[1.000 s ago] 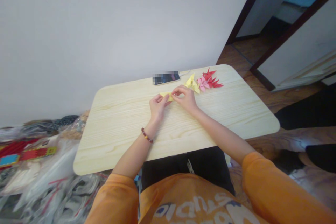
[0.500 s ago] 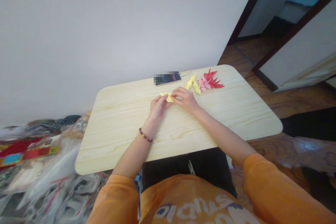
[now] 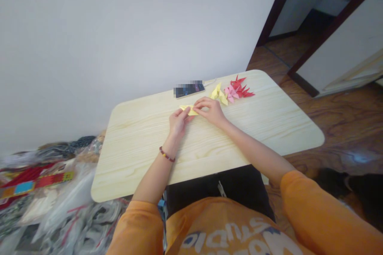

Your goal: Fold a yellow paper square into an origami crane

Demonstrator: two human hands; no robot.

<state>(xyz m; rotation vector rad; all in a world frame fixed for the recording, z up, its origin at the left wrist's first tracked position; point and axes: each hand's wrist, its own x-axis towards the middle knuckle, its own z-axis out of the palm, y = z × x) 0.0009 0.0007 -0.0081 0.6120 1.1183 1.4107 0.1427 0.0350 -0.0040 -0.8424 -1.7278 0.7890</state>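
Note:
A small piece of folded yellow paper (image 3: 193, 110) is held between my two hands above the table. My left hand (image 3: 178, 121) grips its left part, thumb on top and fingers beneath. At the paper's right end, my right hand (image 3: 211, 110) pinches with thumb and fingertips, hiding part of it. Just beyond the right hand lie yellow folded-paper flowers (image 3: 219, 93), a pink folded-paper flower (image 3: 231, 93) and red folded-paper flowers (image 3: 241, 87), close together in a cluster.
A phone (image 3: 189, 89) lies at the back of the pale wooden table (image 3: 134, 139), against the wall, with a cable beside it. Bagged goods (image 3: 68, 199) crowd the floor at left. A doorway (image 3: 302, 20) opens at the back right.
Both hands keep hold of the yellow paper, with only slight finger movement. The view has shifted a little. A dark shape by the table's right edge has moved away, lower in the view.

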